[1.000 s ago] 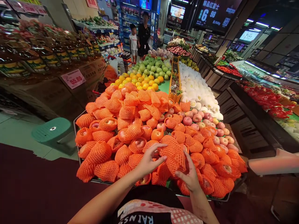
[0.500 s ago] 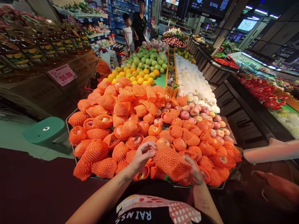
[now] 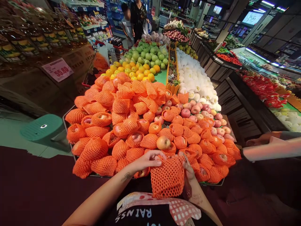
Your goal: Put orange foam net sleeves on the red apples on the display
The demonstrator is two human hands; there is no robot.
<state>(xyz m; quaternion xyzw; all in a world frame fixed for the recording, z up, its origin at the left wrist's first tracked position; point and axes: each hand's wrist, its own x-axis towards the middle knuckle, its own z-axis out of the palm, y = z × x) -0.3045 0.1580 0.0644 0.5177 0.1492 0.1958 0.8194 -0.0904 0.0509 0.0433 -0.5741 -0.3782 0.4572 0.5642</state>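
- Head view: the shirt (image 3: 138, 216) is seen nearest, and just beyond its print the orange net (image 3: 167, 179) is held up between two hands; it is spread rather flat, and no fruit can be made out inside.
- The net's upper left corner is pinched by the left hand (image 3: 148, 160), with thumb and fingers brought together on the mesh.
- The net's upper right edge is gripped by the right hand (image 3: 188, 171); its fingers are partly hidden, but the mesh is seen caught at their tips.
- The net may be judged very light, soft and stretchy, easily torn if pulled hard; it is best taken by the two sides of its mouth, where it can be spread.
- Just beyond the net, a bare apple (image 3: 163, 142) is borne by the wrapped apples (image 3: 149, 142); it is likely firm, smooth and easily bruised, so should be cupped around its sides.
- Well left of the net, a green stool (image 3: 41, 127) is placed.
- Farther beyond the net and to its right, loose apples (image 3: 195, 109) are piled, backed by white-wrapped fruit (image 3: 196, 82).
- Far beyond the net, oranges (image 3: 141, 77) are heaped, then green fruit (image 3: 148, 56).
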